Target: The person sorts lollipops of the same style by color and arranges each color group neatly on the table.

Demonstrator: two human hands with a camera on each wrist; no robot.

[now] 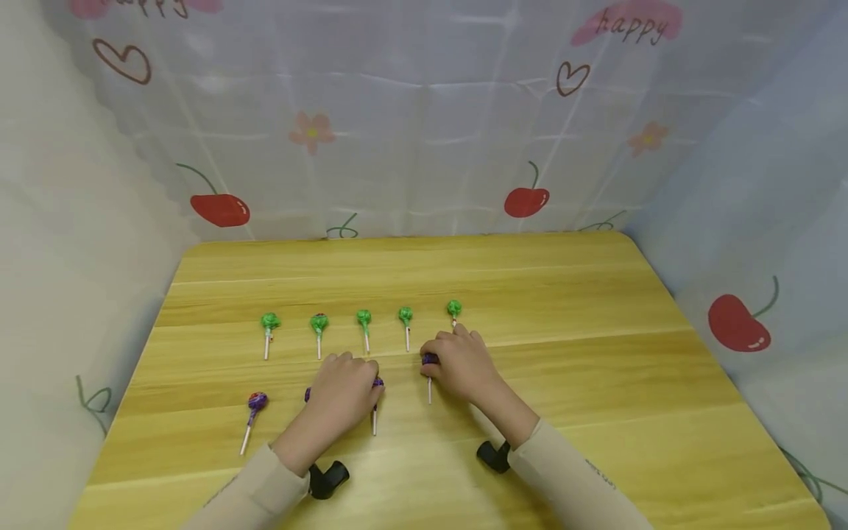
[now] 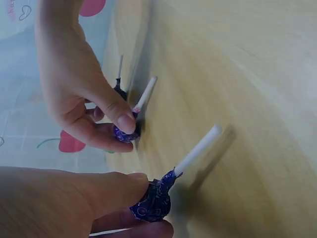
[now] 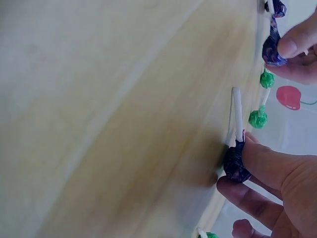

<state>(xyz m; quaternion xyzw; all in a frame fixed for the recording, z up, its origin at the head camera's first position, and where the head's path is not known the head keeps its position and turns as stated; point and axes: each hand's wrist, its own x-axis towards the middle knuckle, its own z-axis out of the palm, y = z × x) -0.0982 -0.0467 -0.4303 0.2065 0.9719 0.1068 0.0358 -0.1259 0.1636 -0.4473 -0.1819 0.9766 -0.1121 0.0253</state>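
My left hand (image 1: pixel 344 390) pinches a purple-wrapped lollipop (image 2: pixel 154 201) by its candy end between thumb and finger, its white stick pointing toward me. To the right, my right hand (image 1: pixel 460 362) pinches another purple lollipop (image 3: pixel 236 163) the same way, close over the table. A third purple lollipop (image 1: pixel 257 401) lies at the left, stick toward me. Part of one more purple wrapper (image 1: pixel 308 395) shows beside my left hand, mostly hidden by it. Beyond the hands lies a row of several green lollipops (image 1: pixel 364 318); the rightmost green one (image 1: pixel 453 308) has its stick partly covered by my right hand.
The wooden table (image 1: pixel 563 294) has rounded far corners and meets a pale curtain (image 1: pixel 411 147) printed with cherries and hearts. Curtains also stand at the left and right sides. Black wrist-worn pieces (image 1: pixel 327 480) sit under both forearms.
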